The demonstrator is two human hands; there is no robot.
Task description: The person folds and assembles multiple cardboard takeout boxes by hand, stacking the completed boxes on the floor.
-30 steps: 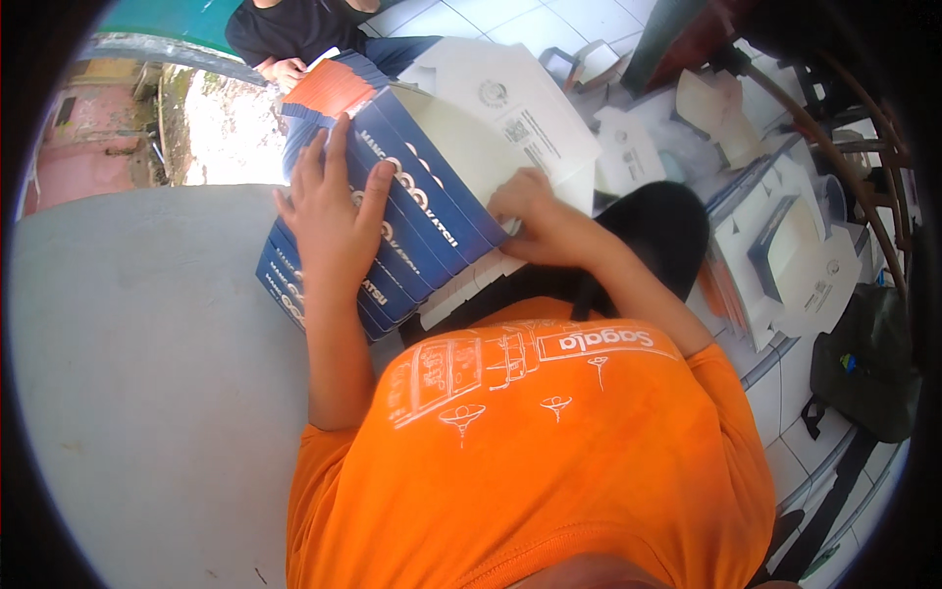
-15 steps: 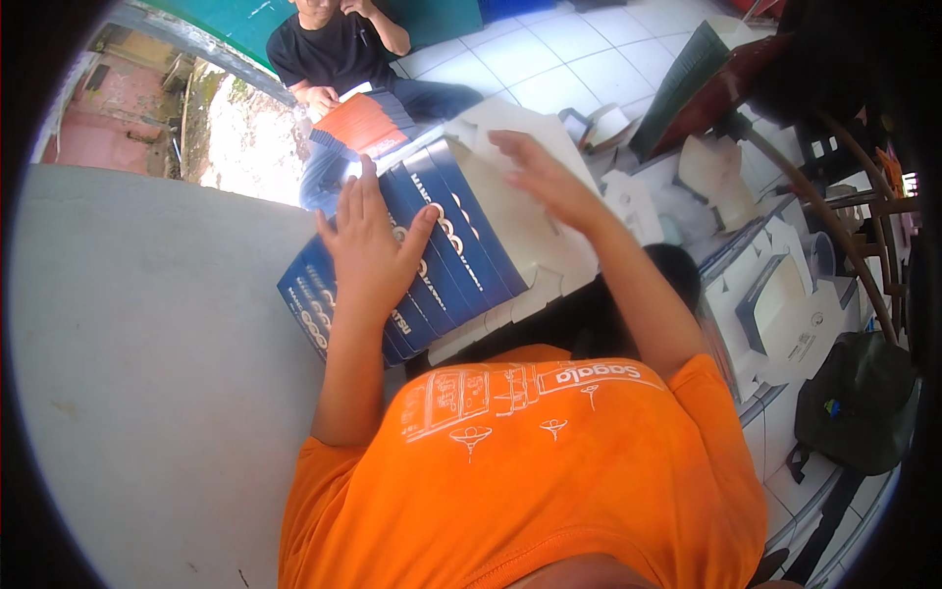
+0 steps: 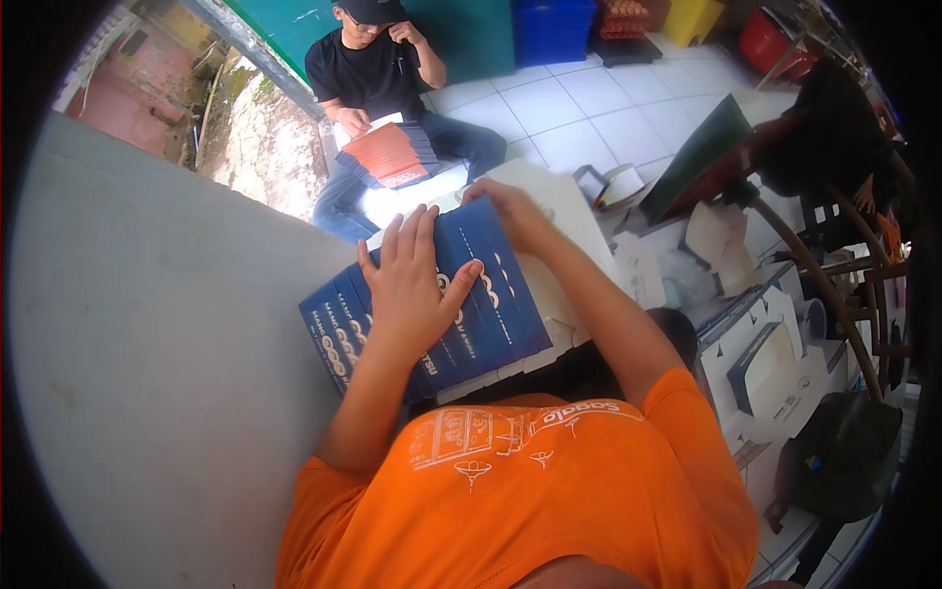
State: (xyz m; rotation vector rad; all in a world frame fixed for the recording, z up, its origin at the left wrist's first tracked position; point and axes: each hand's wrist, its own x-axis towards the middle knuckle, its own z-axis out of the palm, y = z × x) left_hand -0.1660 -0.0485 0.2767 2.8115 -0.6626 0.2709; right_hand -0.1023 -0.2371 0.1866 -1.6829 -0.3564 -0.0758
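A row of flattened blue cardboard boxes (image 3: 496,348) with white printing leans in front of me, their edges overlapping in steps. My left hand (image 3: 407,280) lies across the blue faces, fingers spread and thumb pointing right. At the far right corner, my right hand (image 3: 510,214) has its fingers bent around the edge of the front blue box; its fingertips are partly hidden. White cardboard (image 3: 579,240) shows behind and to the right of the blue boxes, partly under my right forearm.
Across from me a person (image 3: 368,74) sits on the tiled floor with a stack of orange cardboard pieces (image 3: 392,155). A pale wall (image 3: 167,314) rises on my left. To the right are white open boxes (image 3: 770,358), a wooden chair (image 3: 824,245) and a dark bag (image 3: 844,456).
My right hand has moved from hovering open over the pale cardboard onto the far right edge of the blue boxes. My left hand stays on them. The view has tilted slightly upward.
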